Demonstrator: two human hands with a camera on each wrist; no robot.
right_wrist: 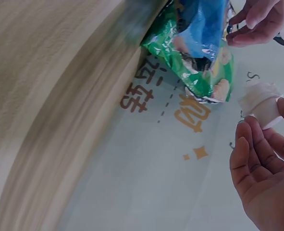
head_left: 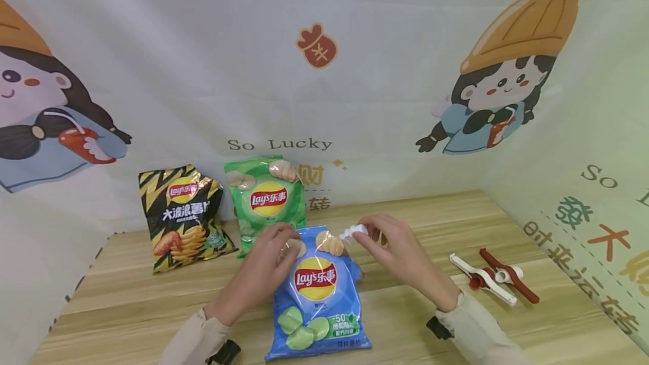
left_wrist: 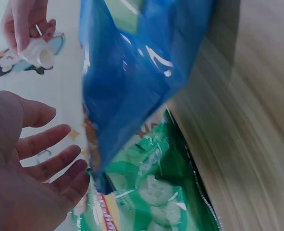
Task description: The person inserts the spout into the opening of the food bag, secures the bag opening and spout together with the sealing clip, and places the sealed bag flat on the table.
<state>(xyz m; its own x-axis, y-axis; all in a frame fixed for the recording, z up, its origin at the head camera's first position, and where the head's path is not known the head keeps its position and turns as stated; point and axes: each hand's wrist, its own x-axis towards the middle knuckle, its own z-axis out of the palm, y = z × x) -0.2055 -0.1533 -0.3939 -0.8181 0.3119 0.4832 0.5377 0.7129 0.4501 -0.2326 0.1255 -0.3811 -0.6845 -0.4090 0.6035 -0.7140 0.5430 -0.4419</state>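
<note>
A blue Lay's chip bag (head_left: 324,311) stands upright on the table, leaning slightly. My left hand (head_left: 271,258) is at its upper left side; in the left wrist view the fingers of that hand (left_wrist: 36,154) are spread and loosely bent, with nothing held between them. To the right of the bag's top, my right hand (head_left: 398,246) pinches a small white ridged plastic piece (head_left: 355,233) between thumb and fingers. The right wrist view shows this white piece (right_wrist: 261,105) held in the fingertips, apart from the bag. Whether the bag's top is cut cannot be seen.
A green Lay's bag (head_left: 269,193) stands behind the blue one, against the printed cloth backdrop (head_left: 385,100). To its left leans a black and yellow Lay's bag (head_left: 182,218). On the right of the wooden table (head_left: 405,325) lie a white clip (head_left: 489,285) and a red clip (head_left: 519,283).
</note>
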